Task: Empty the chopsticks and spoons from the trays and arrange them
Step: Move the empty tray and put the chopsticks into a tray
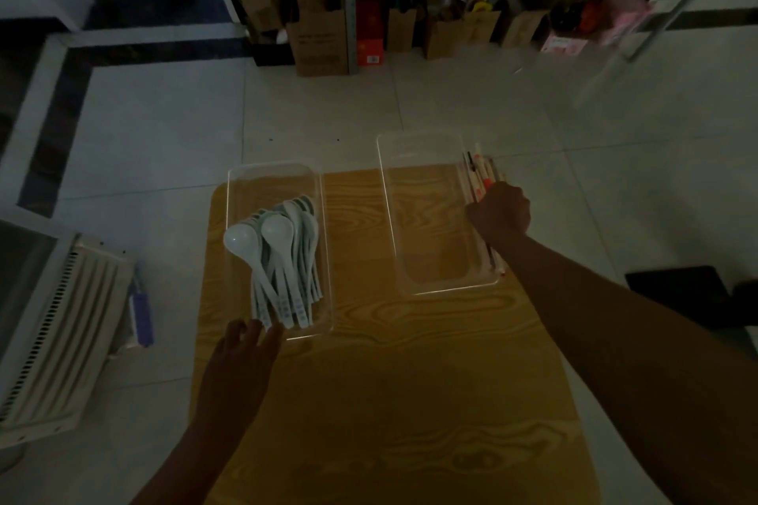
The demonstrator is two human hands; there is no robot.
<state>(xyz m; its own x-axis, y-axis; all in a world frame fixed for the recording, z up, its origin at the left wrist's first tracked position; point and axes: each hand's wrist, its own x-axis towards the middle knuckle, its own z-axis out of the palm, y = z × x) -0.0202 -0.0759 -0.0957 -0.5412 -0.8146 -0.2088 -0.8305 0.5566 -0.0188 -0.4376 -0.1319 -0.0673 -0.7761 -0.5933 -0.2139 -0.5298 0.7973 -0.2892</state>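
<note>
Two clear plastic trays stand on a small wooden table (pixel 410 381). The left tray (pixel 324 242) holds a pile of several pale spoons (pixel 283 258), bowls away from me, handles toward me. The right tray (pixel 385 201) has nothing in it. A bundle of chopsticks (pixel 482 170) lies along that tray's right side, outside it. My right hand (pixel 502 213) is curled round the bundle at its middle. My left hand (pixel 246 357) is at the near end of the left tray, fingers spread and touching the spoon handles and the tray's near rim.
The table stands on a pale tiled floor. A white slatted appliance (pixel 61 340) sits at the left with a purple object (pixel 141 312) beside it. Shelving with boxes and bags (pixel 451 12) lines the far wall. A dark object (pixel 689 295) lies at the right.
</note>
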